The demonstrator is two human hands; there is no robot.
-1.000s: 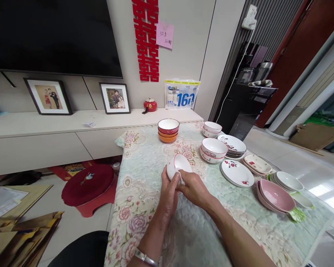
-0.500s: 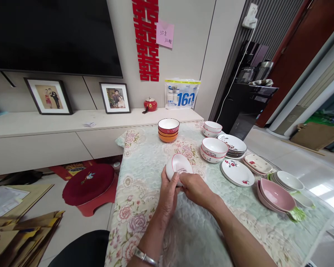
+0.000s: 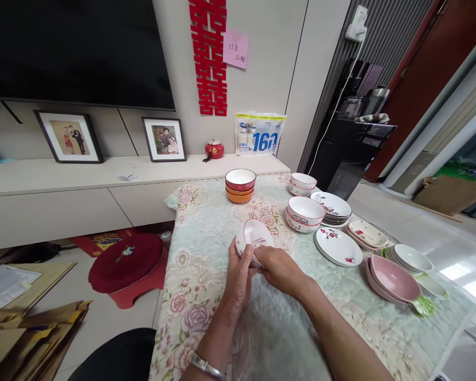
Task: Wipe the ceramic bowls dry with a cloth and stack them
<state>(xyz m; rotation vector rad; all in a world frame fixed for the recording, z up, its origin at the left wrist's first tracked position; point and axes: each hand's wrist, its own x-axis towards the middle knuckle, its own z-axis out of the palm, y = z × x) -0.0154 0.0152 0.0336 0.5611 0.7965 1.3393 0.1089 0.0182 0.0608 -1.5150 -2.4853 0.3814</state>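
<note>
Lower part of the red-rimmed bowl (image 3: 257, 231) covered by the left hand (image 3: 239, 271) and right hand (image 3: 280, 268), right fingertips hidden, television (image 3: 73, 53) cropped at top and left, black rounded object (image 3: 117, 357) cut off below, small print on the bag (image 3: 261, 135) illegible

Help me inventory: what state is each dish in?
Held bowl: tilted, in left hand and right hand
Red and orange bowls: stacked
Red-rimmed bowls: two stacks
Dark-rimmed plates: stacked
Red-flowered plates: stacked
Rectangular dishes: stacked
Pink bowls: nested
White bowls: nested
Green dish: partly hidden
</note>
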